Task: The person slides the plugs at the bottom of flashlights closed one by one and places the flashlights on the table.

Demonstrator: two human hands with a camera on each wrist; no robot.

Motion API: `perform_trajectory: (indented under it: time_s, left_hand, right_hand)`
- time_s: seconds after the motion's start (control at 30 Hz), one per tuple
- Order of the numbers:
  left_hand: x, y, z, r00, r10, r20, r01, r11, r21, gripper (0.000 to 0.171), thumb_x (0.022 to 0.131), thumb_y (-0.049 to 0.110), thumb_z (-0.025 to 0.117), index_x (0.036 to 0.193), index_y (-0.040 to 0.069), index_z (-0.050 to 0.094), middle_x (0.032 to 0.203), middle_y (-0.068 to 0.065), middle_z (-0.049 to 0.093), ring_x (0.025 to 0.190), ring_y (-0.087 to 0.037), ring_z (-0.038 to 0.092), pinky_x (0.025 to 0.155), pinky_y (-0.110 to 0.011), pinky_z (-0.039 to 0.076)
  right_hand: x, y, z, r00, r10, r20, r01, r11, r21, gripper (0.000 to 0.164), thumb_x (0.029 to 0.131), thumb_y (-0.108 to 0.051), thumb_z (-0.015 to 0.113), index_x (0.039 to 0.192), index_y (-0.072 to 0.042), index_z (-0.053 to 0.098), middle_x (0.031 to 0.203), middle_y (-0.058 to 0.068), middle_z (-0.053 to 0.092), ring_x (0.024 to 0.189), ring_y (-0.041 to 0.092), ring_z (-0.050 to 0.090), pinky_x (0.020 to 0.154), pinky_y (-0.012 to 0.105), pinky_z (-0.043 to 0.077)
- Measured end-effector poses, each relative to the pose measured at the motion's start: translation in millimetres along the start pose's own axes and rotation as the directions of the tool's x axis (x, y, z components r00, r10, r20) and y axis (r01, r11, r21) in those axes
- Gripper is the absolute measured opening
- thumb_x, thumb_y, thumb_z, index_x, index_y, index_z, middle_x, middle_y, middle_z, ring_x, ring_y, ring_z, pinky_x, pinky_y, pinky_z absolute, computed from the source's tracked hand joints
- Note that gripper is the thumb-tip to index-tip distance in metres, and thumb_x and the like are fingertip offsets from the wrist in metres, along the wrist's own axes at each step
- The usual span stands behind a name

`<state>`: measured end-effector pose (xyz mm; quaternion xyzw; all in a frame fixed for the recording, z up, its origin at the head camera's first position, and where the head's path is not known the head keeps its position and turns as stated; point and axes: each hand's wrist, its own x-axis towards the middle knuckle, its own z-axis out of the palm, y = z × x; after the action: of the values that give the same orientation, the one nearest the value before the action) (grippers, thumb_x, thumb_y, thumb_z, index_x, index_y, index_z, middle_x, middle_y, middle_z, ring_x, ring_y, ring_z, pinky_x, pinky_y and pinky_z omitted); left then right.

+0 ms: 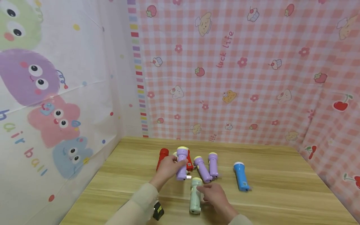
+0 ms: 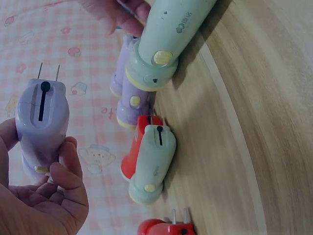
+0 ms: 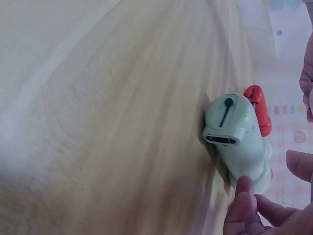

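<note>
My left hand (image 1: 168, 168) grips a purple flashlight (image 1: 182, 161), held above the table. In the left wrist view, two thin metal plug prongs (image 2: 49, 72) stick out of its end, beside a black slider in a slot. A pale green flashlight (image 1: 195, 200) lies on the table in front of me, lamp end pointing away. My right hand (image 1: 216, 196) is at its right side, fingertips right by the lamp end. The right wrist view shows a finger (image 3: 244, 186) against that end, with the thumb apart from it.
Beyond my hands lie two red flashlights (image 1: 163, 155), a second green flashlight (image 2: 155, 159) and two more purple flashlights (image 1: 203, 169). A blue flashlight (image 1: 241, 176) lies to the right. Near my left sleeve is a black object with yellow (image 1: 158, 211). Patterned cloths (image 1: 242, 103) hang around the table.
</note>
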<state>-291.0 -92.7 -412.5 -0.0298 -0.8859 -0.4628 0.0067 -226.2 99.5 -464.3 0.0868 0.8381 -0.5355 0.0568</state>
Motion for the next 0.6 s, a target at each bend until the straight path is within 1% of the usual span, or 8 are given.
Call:
perform_trajectory:
  time_s: [0.1, 0.17, 0.27, 0.4, 0.6]
  left_hand:
    - [0.3, 3.1, 1.3, 1.0, 0.003, -0.01, -0.003, 1.0, 0.001, 0.05, 0.087, 0.044, 0.073, 0.103, -0.002, 0.066, 0.086, -0.007, 0.065, 0.075, -0.019, 0.058, 0.062, -0.031, 0.049]
    - [0.7, 5.2, 2.2, 1.0, 0.004, -0.014, -0.004, 1.0, 0.01, 0.05, 0.087, 0.045, 0.072, 0.103, -0.002, 0.066, 0.088, -0.007, 0.065, 0.076, -0.02, 0.058, 0.064, -0.032, 0.048]
    - [1.9, 7.4, 3.6, 1.0, 0.005, -0.021, -0.004, 1.0, 0.024, 0.05, 0.087, 0.046, 0.071, 0.103, -0.001, 0.067, 0.088, -0.007, 0.065, 0.077, -0.02, 0.058, 0.064, -0.033, 0.047]
    - [3.7, 9.9, 5.3, 1.0, 0.002, -0.022, -0.002, 1.0, 0.013, 0.049, 0.088, 0.046, 0.07, 0.102, -0.001, 0.067, 0.087, -0.007, 0.065, 0.077, -0.02, 0.058, 0.063, -0.032, 0.047]
    - [4.4, 13.8, 6.6, 1.0, 0.009, -0.012, -0.009, 1.0, -0.004, 0.046, 0.09, 0.044, 0.069, 0.098, -0.001, 0.067, 0.083, -0.006, 0.064, 0.073, -0.019, 0.056, 0.059, -0.03, 0.045]
  right_hand:
    - [3.0, -2.7, -3.5, 1.0, -0.018, -0.003, 0.018, 1.0, 0.006, 0.043, 0.091, -0.028, 0.069, 0.113, 0.01, 0.065, 0.093, 0.012, 0.066, 0.078, 0.022, 0.062, 0.067, 0.037, 0.049]
    - [4.9, -5.1, -5.6, 1.0, -0.005, 0.008, 0.004, 0.999, 0.036, 0.046, 0.093, -0.03, 0.068, 0.118, 0.009, 0.063, 0.096, 0.012, 0.066, 0.081, 0.022, 0.062, 0.069, 0.038, 0.05]
    - [6.0, -8.5, -6.7, 0.999, -0.016, 0.035, 0.012, 0.996, 0.09, 0.051, 0.094, -0.032, 0.067, 0.124, 0.009, 0.06, 0.104, 0.014, 0.067, 0.085, 0.022, 0.064, 0.069, 0.039, 0.052]
    - [5.2, -11.4, -5.8, 0.996, -0.06, 0.067, 0.05, 0.989, 0.137, 0.056, 0.094, -0.035, 0.068, 0.129, 0.008, 0.058, 0.114, 0.018, 0.066, 0.087, 0.023, 0.067, 0.069, 0.041, 0.053]
    - [4.2, -11.5, -2.8, 0.988, -0.134, 0.083, 0.118, 0.977, 0.178, 0.056, 0.094, -0.032, 0.068, 0.131, 0.008, 0.056, 0.117, 0.02, 0.066, 0.087, 0.024, 0.068, 0.067, 0.041, 0.054]
